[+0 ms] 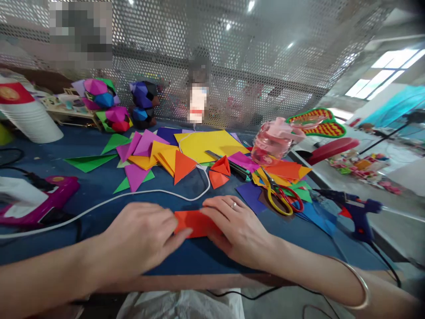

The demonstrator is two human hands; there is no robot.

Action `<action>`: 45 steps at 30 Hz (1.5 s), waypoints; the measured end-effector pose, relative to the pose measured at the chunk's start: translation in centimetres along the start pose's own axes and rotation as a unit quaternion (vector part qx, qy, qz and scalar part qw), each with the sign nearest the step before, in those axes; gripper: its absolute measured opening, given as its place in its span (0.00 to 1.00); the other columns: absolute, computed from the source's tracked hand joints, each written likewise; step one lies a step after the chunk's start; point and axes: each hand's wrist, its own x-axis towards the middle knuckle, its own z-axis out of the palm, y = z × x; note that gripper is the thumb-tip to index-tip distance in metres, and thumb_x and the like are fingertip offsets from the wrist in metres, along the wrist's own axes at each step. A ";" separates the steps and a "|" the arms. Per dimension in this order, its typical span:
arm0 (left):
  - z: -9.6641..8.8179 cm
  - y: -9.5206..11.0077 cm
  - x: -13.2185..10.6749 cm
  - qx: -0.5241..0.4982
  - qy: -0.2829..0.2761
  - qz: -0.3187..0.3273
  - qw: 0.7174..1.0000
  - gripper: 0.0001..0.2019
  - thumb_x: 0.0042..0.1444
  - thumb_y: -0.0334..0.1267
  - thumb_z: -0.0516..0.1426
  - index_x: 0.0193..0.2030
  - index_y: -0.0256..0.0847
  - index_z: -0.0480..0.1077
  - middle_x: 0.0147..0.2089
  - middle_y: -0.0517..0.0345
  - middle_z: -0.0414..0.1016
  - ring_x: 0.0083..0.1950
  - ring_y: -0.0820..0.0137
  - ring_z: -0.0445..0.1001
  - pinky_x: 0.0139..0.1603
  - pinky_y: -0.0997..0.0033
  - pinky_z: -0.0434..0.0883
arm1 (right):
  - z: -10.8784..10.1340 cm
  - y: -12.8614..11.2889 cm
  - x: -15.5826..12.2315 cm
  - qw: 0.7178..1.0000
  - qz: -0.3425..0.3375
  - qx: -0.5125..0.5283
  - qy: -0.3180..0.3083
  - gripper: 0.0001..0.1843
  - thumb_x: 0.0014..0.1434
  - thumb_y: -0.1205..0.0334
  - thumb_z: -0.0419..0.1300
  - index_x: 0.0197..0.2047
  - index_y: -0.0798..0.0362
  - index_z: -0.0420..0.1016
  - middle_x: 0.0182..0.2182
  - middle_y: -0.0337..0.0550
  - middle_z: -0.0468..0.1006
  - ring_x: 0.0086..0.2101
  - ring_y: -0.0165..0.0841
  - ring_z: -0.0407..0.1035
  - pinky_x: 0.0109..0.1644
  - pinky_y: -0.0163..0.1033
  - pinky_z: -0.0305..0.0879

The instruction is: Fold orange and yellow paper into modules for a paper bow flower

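A folded piece of orange-red paper (192, 223) lies flat on the blue table (206, 259) near its front edge. My left hand (141, 237) rests on the paper's left end, fingers stretched out and pressing down. My right hand (237, 228), with a ring on one finger, lies flat over the paper's right end, fingers extended. Neither hand grips anything; both press the sheet against the table.
Folded coloured paper triangles (159, 159) and a yellow sheet (209, 144) lie beyond the hands. Yellow-and-red scissors (280, 197), a blue glue gun (355, 212), a pink bottle (274, 141), a purple glue gun (49, 199) with white cord (133, 195), paper balls (106, 104) and stacked cups (26, 113) surround them.
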 end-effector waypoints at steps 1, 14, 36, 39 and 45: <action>-0.4 -0.6 1.1 -0.037 -0.006 -0.044 0.998 0.25 0.69 0.46 0.47 0.25 0.39 0.73 0.23 0.55 0.74 0.26 0.68 0.71 0.28 0.69 0.61 | 0.0 0.0 0.5 1.000 0.009 -0.002 -0.017 0.19 0.66 0.56 0.58 0.56 0.59 0.71 0.52 0.54 0.75 0.51 0.44 0.69 0.55 0.53 0.66; 1.8 -4.0 4.2 -0.471 -0.162 -0.219 0.839 0.19 0.64 0.52 0.54 0.49 0.38 0.71 0.37 0.56 0.78 0.36 0.69 0.77 0.31 0.77 0.71 | 1.3 1.0 0.8 0.996 -0.063 0.041 0.056 0.13 0.68 0.65 0.56 0.55 0.57 0.72 0.47 0.48 0.79 0.49 0.35 0.71 0.54 0.42 0.67; 1.1 -1.9 3.4 -0.487 -0.212 -0.159 0.832 0.34 0.53 0.32 0.60 0.66 0.50 0.56 0.56 0.55 0.71 0.41 0.69 0.74 0.36 0.73 0.72 | 1.2 1.0 0.1 0.975 -0.176 0.078 0.107 0.13 0.67 0.73 0.52 0.32 0.58 0.73 0.42 0.47 0.82 0.48 0.35 0.72 0.54 0.40 0.70; 1.0 -2.8 3.6 -0.420 -0.206 -0.146 0.872 0.29 0.52 0.27 0.54 0.62 0.46 0.63 0.44 0.59 0.77 0.33 0.73 0.72 0.30 0.77 0.67 | 1.4 1.6 -0.2 0.983 -0.150 0.060 0.088 0.14 0.66 0.76 0.49 0.33 0.58 0.72 0.43 0.49 0.81 0.49 0.36 0.72 0.55 0.41 0.70; 0.7 -3.8 3.4 -0.369 -0.193 -0.134 0.899 0.13 0.55 0.31 0.56 0.47 0.44 0.73 0.59 0.55 0.70 0.42 0.70 0.75 0.34 0.75 0.67 | 1.4 2.3 -0.4 0.997 -0.071 0.015 0.017 0.09 0.64 0.71 0.52 0.39 0.59 0.74 0.45 0.53 0.79 0.48 0.41 0.71 0.54 0.46 0.70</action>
